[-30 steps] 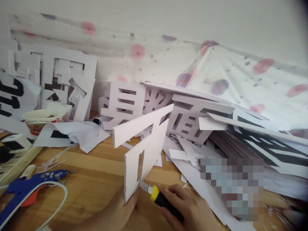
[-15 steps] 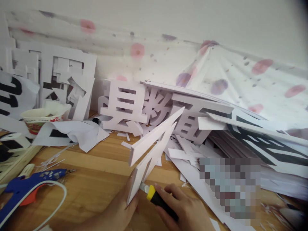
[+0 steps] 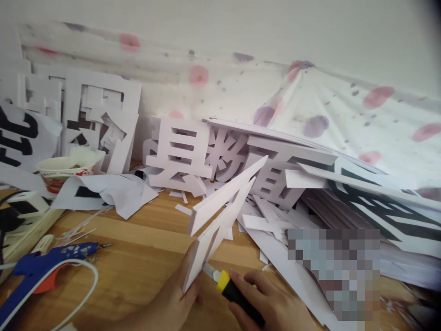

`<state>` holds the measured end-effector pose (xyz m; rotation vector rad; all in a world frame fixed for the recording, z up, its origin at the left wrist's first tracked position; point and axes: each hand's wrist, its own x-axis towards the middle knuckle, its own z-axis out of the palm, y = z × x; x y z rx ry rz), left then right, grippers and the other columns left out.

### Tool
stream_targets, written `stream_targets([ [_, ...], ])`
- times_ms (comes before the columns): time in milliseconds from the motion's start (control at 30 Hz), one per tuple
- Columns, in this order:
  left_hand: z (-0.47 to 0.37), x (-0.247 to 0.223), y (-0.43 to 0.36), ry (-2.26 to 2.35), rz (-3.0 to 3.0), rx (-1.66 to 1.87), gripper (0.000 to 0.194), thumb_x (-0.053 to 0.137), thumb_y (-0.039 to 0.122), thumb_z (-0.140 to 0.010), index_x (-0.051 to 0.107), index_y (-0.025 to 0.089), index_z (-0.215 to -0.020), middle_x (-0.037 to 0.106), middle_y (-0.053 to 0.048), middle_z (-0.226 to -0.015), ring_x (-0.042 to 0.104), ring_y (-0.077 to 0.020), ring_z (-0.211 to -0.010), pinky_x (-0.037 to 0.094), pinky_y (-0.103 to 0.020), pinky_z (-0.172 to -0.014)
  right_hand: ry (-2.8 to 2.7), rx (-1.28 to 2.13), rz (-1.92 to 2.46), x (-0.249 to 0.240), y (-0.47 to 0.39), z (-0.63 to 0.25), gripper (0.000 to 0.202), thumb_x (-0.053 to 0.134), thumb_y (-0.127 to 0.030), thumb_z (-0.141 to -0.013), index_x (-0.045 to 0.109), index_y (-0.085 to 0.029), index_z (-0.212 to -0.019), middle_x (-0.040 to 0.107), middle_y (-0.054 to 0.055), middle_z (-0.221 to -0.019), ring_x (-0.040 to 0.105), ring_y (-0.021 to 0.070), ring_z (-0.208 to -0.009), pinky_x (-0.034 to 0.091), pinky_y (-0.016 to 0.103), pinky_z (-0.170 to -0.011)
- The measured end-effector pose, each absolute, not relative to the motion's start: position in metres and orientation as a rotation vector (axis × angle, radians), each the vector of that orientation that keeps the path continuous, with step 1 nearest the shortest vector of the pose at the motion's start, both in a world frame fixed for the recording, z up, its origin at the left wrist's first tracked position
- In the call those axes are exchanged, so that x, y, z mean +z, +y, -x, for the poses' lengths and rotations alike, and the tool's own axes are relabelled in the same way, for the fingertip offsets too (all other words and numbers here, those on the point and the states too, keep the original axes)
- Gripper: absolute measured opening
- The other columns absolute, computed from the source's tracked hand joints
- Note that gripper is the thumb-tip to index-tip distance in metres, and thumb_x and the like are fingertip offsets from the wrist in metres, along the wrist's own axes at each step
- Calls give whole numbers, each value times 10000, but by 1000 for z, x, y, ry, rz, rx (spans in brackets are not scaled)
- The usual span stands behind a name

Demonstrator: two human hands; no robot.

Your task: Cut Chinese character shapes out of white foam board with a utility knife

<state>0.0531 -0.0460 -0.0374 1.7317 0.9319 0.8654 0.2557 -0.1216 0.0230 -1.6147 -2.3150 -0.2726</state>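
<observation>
My left hand (image 3: pixel 179 294) grips the lower end of a white foam-board cutout character (image 3: pixel 215 230), which slants up and away to the right with slots between its strokes. In my right hand (image 3: pixel 272 299) is a utility knife (image 3: pixel 239 294) with a black handle and a yellow collar. Its short blade touches or lies very close to the cutout's right edge, just above my left fingers; I cannot tell whether it cuts in. Part of my left hand is hidden behind the board.
On the wooden table (image 3: pixel 120 248) lie a blue glue gun (image 3: pixel 55 259) with a white cord, a paper bowl (image 3: pixel 62 172), and white scraps (image 3: pixel 265 223). Cutout characters (image 3: pixel 179 154) lean against the wall behind. Stacked boards (image 3: pixel 365 197) stand at right, beside a pixelated patch.
The knife and my right hand have shifted slightly right and down. The cutout stays in my left hand at nearly the same slant. The whole view has moved a little.
</observation>
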Motion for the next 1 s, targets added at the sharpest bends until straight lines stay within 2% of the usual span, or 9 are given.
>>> stream_targets([
  [133, -56, -31, -46, 945, -1768, 827, 457, 400, 300, -893, 348, 260, -1346, 528, -45, -1268, 517, -226, -1103, 342, -367, -1016, -2305, -239, 1632, 14, -122, -252, 358, 427, -337, -871, 528, -205, -1188, 646, 30, -865, 653, 151, -618, 524, 226, -458],
  [200, -57, -28, -47, 937, -1764, 855, 437, 407, 313, -889, 388, 261, -1323, 521, -39, -1272, 486, -229, -1139, 317, -362, -1034, -2292, -182, 1623, 12, -121, -250, 355, 389, -323, -891, 523, -190, -1191, 649, 38, -863, 654, 150, -613, 523, 222, -466],
  [300, -57, -28, -47, 918, -1732, 850, 454, 423, 316, -881, 377, 267, -1330, 520, -33, -1269, 471, -230, -1155, 319, -371, -1035, -2242, -102, 1598, 18, -119, -248, 350, 369, -289, -895, 531, -178, -1184, 655, 57, -883, 658, 160, -635, 532, 236, -513],
  [433, -56, -30, -45, 923, -1697, 835, 399, 419, 345, -882, 454, 275, -1274, 644, -37, -1029, 567, -233, -997, 429, -374, -935, -2198, 168, 1602, 34, -117, -248, 352, 348, -292, -900, 545, -185, -1172, 660, 74, -942, 659, 171, -713, 529, 264, -611],
  [600, -57, -32, -44, 939, -1739, 864, 333, 409, 354, -887, 537, 277, -1185, 655, -24, -872, 585, -221, -922, 442, -349, -907, -2083, 568, 1713, 41, -115, -247, 380, 274, -392, -919, 582, -213, -1051, 676, 62, -852, 637, 194, -817, 480, 256, -595],
  [700, -57, -33, -44, 951, -1779, 855, 340, 398, 328, -890, 513, 265, -1204, 643, -31, -905, 581, -219, -927, 451, -350, -893, -2068, 674, 1772, 39, -113, -245, 407, 240, -409, -917, 593, -209, -951, 661, 54, -737, 631, 199, -757, 450, 265, -582],
  [767, -57, -35, -44, 964, -1796, 854, 370, 393, 299, -888, 469, 262, -1249, 638, -38, -966, 576, -224, -958, 448, -359, -905, -2074, 724, 1808, 39, -112, -243, 415, 232, -405, -916, 589, -197, -957, 646, 52, -703, 623, 191, -691, 440, 272, -582],
  [867, -57, -38, -45, 958, -1826, 874, 481, 399, 244, -880, 327, 273, -1355, 618, -38, -1103, 528, -228, -1087, 383, -373, -992, -2085, 735, 1830, 38, -111, -241, 413, 238, -396, -917, 583, -184, -1001, 659, 80, -814, 625, 203, -749, 442, 281, -605],
  [1000, -57, -37, -45, 930, -1853, 870, 596, 399, 170, -867, 183, 286, -1410, 476, -15, -1330, 435, -204, -1216, 320, -354, -1050, -2114, 722, 1795, 39, -109, -242, 384, 271, -375, -916, 591, -194, -1028, 664, 87, -935, 614, 217, -870, 453, 288, -666],
])
